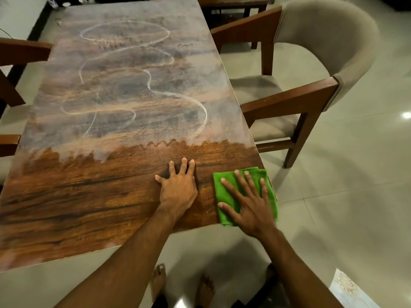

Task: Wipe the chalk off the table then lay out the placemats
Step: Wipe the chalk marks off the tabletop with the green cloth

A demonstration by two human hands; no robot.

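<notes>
Nothing here can be read: no words, numbers, labels or brands. The chalk (178, 95) on the counter (89, 207) runs in loose loops and curves, smeared in places, and forms no letter or digit. The pale mat (349, 290) at the lower right edge bears a round printed ornament, perhaps floral, with no lettering on the part that shows.
</notes>
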